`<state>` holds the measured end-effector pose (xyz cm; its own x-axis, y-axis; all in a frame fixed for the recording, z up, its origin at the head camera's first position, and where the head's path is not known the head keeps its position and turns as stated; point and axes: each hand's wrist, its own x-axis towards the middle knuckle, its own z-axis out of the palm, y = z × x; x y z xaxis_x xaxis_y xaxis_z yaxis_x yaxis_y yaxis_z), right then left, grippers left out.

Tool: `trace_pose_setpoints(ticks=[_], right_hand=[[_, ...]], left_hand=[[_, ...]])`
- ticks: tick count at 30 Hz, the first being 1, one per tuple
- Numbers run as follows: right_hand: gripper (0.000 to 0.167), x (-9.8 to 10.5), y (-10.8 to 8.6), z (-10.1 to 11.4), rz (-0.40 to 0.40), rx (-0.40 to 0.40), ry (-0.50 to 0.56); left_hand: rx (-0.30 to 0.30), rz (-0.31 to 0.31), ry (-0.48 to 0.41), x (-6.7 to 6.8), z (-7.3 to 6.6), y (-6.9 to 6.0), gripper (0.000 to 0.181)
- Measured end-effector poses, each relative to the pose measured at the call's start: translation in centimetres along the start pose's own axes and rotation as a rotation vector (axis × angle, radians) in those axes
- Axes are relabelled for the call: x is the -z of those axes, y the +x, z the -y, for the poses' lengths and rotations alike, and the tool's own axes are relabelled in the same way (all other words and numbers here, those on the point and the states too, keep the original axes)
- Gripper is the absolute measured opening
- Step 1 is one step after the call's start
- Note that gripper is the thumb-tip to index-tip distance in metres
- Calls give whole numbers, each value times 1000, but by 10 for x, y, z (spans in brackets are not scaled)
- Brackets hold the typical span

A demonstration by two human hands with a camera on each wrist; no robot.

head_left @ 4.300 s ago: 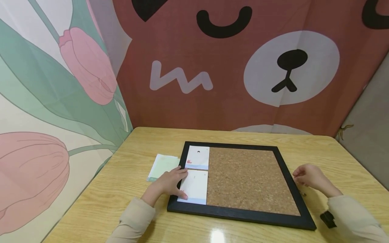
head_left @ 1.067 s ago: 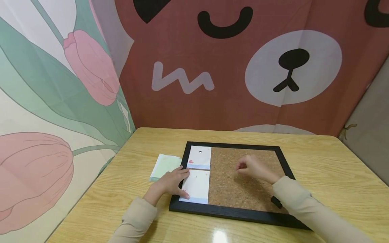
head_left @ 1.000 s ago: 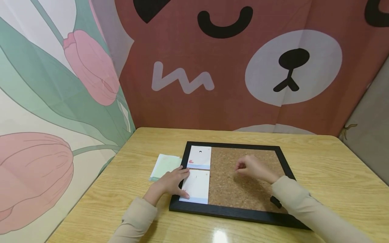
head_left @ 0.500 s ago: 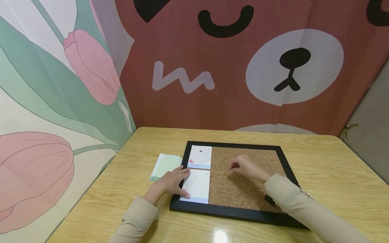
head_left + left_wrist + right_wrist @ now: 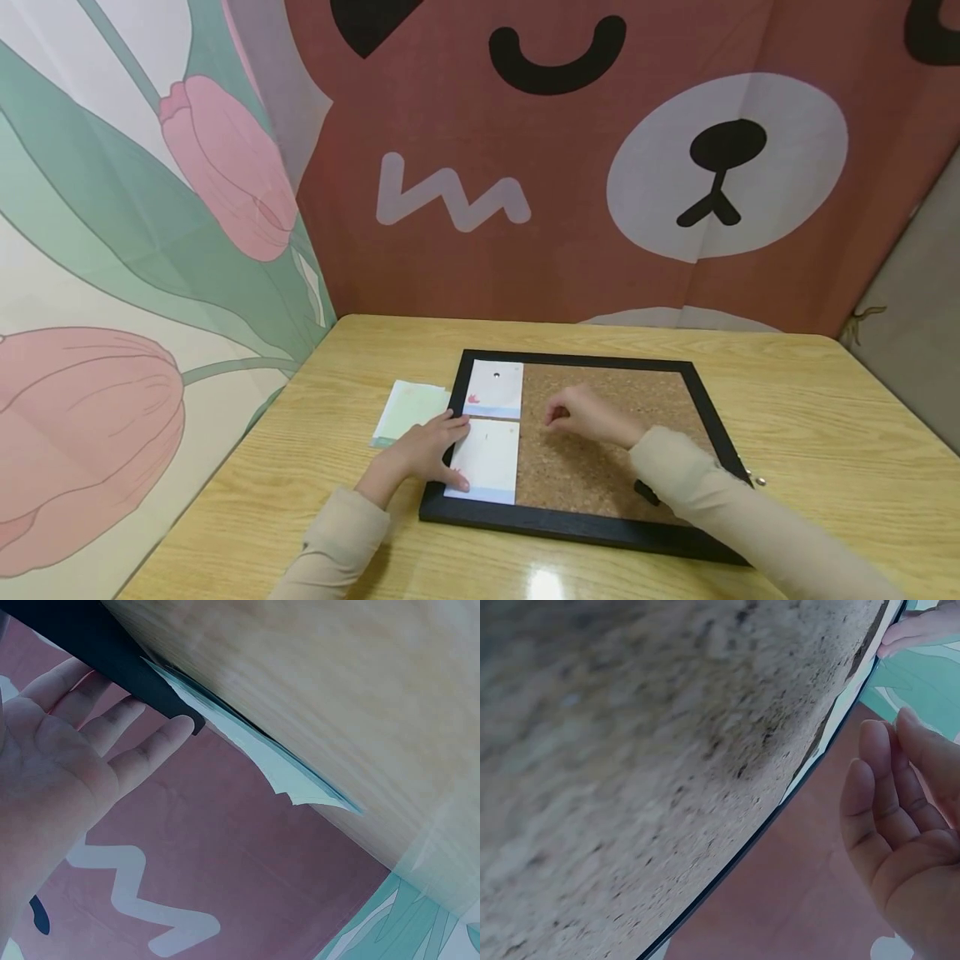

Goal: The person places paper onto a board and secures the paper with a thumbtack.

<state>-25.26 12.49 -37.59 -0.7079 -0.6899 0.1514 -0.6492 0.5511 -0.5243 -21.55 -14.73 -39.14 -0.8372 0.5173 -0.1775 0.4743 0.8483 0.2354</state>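
At the frame's lower centre, a black-edged cork board lies on the table. The left hand spreads over its left edge, thumb on the lower card; the upper card bears a dark dot. Just right of the frame's middle, the right hand is over the cork, fingers curled; any contents are hidden. Sheets lie left of the board, shiny bits beside its right edge.
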Motion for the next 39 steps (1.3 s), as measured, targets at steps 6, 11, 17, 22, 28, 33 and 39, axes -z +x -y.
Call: trace_pose_setpoints(ticks=[6, 11, 17, 22, 28, 33, 39], right_hand=[[6, -1, 7, 4, 6, 24, -2], [6, -5, 13, 6, 23, 24, -26], [6, -11, 20, 8, 46, 47, -11], [8, -15, 25, 11, 67, 60, 29], [8, -19, 32, 16, 101, 42, 18], [9, -23, 37, 20, 103, 9, -9], [11, -28, 44, 23, 102, -29, -15]], left_hand=[[-9, -8, -5, 1, 0, 0, 87], [-21, -16, 0, 1, 0, 0, 87], [-18, -14, -2, 1, 1, 0, 86], [-15, -9, -3, 1, 1, 0, 86], [-8, -8, -4, 1, 1, 0, 86], [-9, -8, 5, 1, 1, 1, 86], [-20, -9, 4, 0, 2, 1, 86]])
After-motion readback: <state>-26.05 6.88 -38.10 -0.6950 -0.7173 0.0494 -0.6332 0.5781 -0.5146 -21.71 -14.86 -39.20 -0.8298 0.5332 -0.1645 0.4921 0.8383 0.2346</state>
